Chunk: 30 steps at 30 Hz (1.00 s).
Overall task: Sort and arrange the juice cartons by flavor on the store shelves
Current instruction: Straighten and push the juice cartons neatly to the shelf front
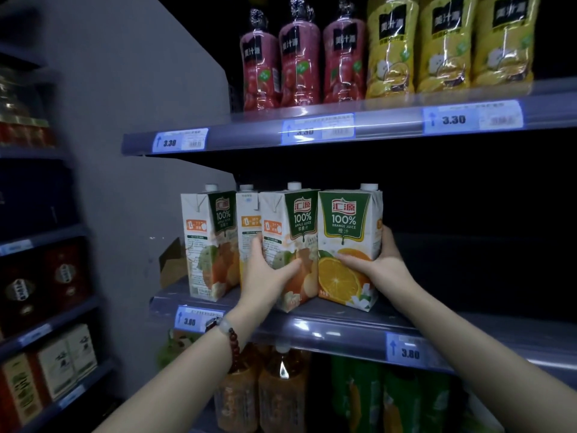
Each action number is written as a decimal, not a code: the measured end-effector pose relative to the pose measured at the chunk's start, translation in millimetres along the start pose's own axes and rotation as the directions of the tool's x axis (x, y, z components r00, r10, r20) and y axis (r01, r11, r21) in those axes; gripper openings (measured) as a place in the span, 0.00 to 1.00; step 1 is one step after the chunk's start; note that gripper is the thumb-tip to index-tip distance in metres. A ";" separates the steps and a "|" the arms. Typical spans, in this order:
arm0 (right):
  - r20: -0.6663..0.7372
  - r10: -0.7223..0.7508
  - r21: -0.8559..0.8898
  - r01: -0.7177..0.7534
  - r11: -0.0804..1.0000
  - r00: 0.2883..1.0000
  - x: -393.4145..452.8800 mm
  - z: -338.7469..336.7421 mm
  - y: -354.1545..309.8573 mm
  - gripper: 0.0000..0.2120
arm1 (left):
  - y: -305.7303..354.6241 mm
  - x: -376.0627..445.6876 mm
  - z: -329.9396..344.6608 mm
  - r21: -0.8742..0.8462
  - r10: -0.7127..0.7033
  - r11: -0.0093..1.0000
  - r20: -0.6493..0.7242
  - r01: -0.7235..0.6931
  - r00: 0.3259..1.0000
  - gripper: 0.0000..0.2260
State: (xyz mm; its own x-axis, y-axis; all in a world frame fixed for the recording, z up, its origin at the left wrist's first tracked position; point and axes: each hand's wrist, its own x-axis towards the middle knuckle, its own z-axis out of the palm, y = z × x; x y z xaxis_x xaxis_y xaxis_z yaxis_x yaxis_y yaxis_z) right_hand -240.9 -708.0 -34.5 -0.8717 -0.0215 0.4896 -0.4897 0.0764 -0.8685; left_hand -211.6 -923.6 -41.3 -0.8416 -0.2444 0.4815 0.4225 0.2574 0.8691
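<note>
Several juice cartons stand on the middle shelf (327, 329). My left hand (268, 273) grips an apple juice carton (290, 232) at its lower part, thumb across the front. Touching its right side is an orange juice carton (346, 232), which my right hand (379, 264) holds from the right, thumb on the printed orange. Another apple juice carton (209, 239) stands at the far left of the shelf. Behind the gap between the apple cartons a fourth carton (248, 220) shows only its side panel; its flavor is hidden.
The upper shelf (312, 132) carries red bottles (299, 64) and yellow bottles (443, 48). Orange bottles (281, 392) and green bottles (387, 401) stand below. A grey side panel (125, 151) bounds the shelves on the left, with boxed goods (56, 370) beyond. The middle shelf's right part lies dark.
</note>
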 end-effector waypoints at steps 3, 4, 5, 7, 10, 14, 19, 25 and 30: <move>-0.067 0.008 0.013 -0.007 1.000 0.998 -0.2 2.3 -1.1 0.33 | 3.9 1.7 6.8 -0.020 0.000 1.000 -0.040 -0.001 0.999 0.28; -0.083 0.008 0.013 -0.007 1.000 0.997 -0.8 2.3 -1.9 0.33 | 4.4 3.3 7.7 -0.034 -0.013 0.999 -0.053 0.011 0.999 0.26; -0.100 0.003 0.007 -0.003 1.000 0.995 -1.6 2.0 -3.2 0.33 | 3.8 5.2 8.0 -0.054 -0.025 0.998 -0.064 0.022 0.998 0.25; -0.131 -0.016 -0.016 0.014 1.000 0.991 -5.9 -0.6 -7.5 0.33 | 1.1 8.2 8.1 -0.115 -0.048 0.993 -0.071 0.039 0.996 0.24; -0.145 -0.051 -0.082 0.040 0.996 0.988 -13.3 -11.4 -15.0 0.36 | -0.3 11.6 7.6 -0.162 -0.052 0.986 -0.022 0.048 0.998 0.26; -0.161 -0.066 -0.155 0.041 0.987 0.985 -25.4 -33.1 -28.5 0.38 | 2.7 12.0 14.0 -0.200 -0.011 0.980 0.055 0.022 0.998 0.30; -0.280 -0.085 -0.168 0.039 0.985 0.956 -42.5 -63.9 -41.9 0.37 | 21.2 8.7 38.8 -0.357 0.017 0.934 0.103 0.021 0.995 0.31; -0.391 -0.097 -0.160 0.036 0.986 0.915 -72.7 -112.3 -54.9 0.33 | 44.2 -9.2 86.9 -0.531 0.032 0.842 0.232 0.099 0.972 0.28; -0.443 -0.093 -0.175 0.016 0.984 0.892 -106.5 -165.4 -60.4 0.34 | 62.3 -36.1 136.6 -0.544 0.071 0.831 0.305 0.112 0.950 0.27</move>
State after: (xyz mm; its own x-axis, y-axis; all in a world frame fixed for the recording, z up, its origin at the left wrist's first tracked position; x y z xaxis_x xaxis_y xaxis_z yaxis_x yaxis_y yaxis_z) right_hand -115.4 -545.5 -21.5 -0.7231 0.4154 0.5519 -0.4928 0.2496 -0.8336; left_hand -200.9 -771.0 -20.0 -0.8719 0.0712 0.4845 0.4396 -0.3222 0.8384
